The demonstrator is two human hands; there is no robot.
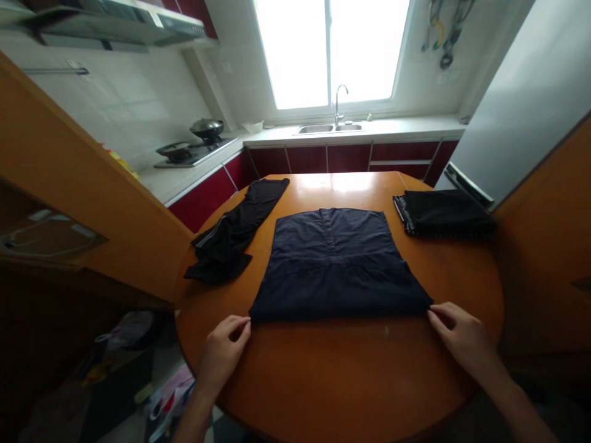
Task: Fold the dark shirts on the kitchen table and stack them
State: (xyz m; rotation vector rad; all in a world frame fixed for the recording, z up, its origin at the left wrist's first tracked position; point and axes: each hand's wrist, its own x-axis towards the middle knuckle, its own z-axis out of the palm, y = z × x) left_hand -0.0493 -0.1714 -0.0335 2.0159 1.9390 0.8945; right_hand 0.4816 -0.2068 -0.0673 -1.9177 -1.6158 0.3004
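A dark navy garment (332,271) lies spread on the wooden table in front of me. Its near part looks folded over, and a seam or placket runs down the middle of its far part; whether it is a shirt or something else I cannot tell. At its near left corner, my left hand (226,347) pinches the cloth between thumb and fingers. The near right corner is pinched in the same way by my right hand (462,338). Between the two hands the near edge runs nearly straight.
Black clothing with a pale stripe (235,231) lies loosely on the table's left side. A folded black cloth stack (447,212) sits at the right. The round wooden table (332,375) stands before a counter with a sink (316,129) and a stove (196,154). A fridge (517,111) rises at right.
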